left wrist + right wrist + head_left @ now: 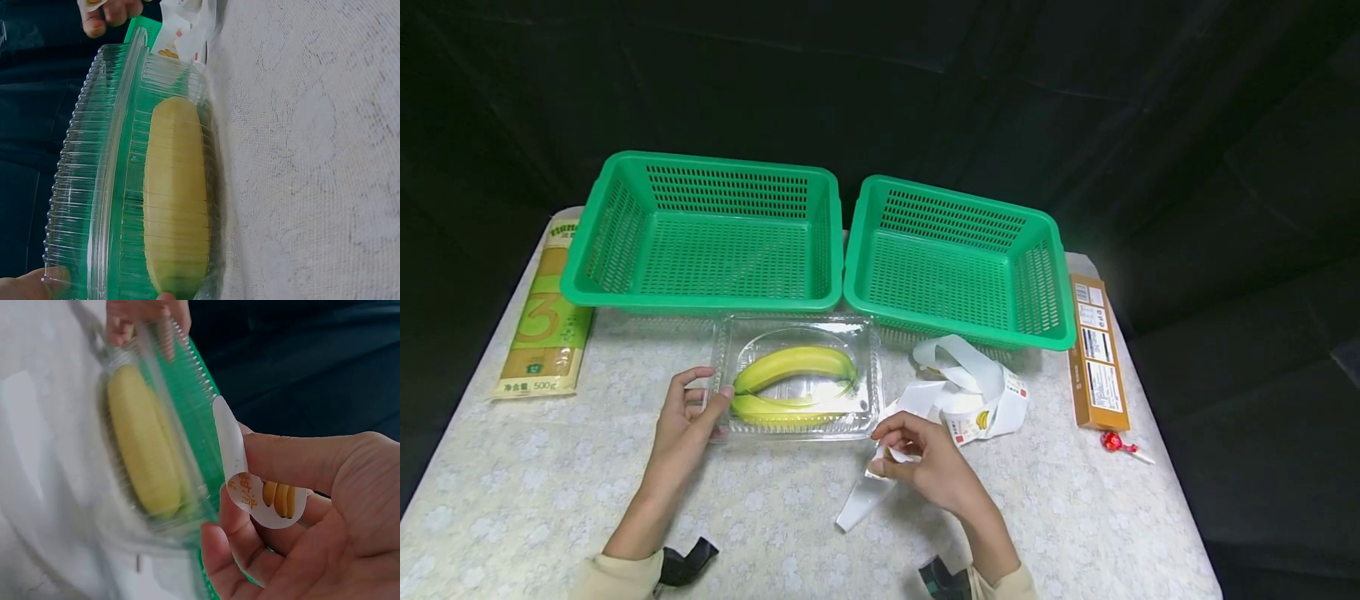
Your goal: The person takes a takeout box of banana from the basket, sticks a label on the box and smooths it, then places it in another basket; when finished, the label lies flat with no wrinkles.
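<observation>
A clear plastic clamshell box (868, 333) with yellow bananas (793, 361) inside lies on the table, its lid down. My left hand (688, 421) grips its left end, thumb on top and fingers at the side. Near the box's front right corner, my right hand (928, 458) pinches a curled white sticker (269, 500) printed with bananas between thumb and finger. Beneath that hand a strip of white backing paper (861, 502) slants toward the front. More of the label strip (977, 383), looped and printed with bananas, is heaped to the right of the box.
Two green baskets (700, 304) (955, 327) stand side by side behind the box. A yellow-green noodle packet (542, 325) lies at the left. Along the right edge are an orange-brown carton (1097, 354) and a red-wrapped lollipop (1116, 442).
</observation>
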The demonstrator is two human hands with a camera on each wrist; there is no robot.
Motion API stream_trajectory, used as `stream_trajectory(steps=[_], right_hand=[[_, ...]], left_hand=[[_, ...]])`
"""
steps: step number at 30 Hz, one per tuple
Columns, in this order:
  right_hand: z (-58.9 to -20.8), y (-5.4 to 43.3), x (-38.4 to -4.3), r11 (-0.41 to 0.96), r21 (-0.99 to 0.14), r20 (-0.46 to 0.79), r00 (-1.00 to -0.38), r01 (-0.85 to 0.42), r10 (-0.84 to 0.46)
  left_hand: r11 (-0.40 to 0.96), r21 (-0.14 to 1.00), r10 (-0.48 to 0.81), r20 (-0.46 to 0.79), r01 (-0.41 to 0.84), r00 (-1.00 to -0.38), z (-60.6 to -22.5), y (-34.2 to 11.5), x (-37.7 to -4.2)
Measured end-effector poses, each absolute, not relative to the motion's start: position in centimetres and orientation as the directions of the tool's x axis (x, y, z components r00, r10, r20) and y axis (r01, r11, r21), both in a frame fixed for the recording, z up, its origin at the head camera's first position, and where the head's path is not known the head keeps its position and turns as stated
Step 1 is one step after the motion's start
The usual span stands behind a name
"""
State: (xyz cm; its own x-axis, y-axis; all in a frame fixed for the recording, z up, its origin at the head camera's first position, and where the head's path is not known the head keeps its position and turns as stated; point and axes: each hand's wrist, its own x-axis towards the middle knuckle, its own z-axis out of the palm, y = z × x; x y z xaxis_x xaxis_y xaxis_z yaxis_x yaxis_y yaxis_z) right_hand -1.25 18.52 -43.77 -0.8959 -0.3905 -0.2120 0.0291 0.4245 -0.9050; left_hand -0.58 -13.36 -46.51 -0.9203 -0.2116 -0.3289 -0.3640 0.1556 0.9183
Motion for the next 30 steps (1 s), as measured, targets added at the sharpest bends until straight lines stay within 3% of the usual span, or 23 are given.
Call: stream_trajectory(steps=[19, 30], right_hand=[[-40.2, 15.1, -5.4, 0.427, -0.892, -0.095, -0.861, -0.15, -0.5], [-40.2, 12.2, -7.8, 0.435, -0.889, -0.099, -0.866, -0.145, -0.491]], left_hand=[[0.147, 0.921, -0.191, -0.332, -0.362, -0.924, -46.7, -13.0, -0.6], [0.151, 0.917, -0.194, -0.339, -0.369, -0.921, -46.7, -13.0, -0.6]])
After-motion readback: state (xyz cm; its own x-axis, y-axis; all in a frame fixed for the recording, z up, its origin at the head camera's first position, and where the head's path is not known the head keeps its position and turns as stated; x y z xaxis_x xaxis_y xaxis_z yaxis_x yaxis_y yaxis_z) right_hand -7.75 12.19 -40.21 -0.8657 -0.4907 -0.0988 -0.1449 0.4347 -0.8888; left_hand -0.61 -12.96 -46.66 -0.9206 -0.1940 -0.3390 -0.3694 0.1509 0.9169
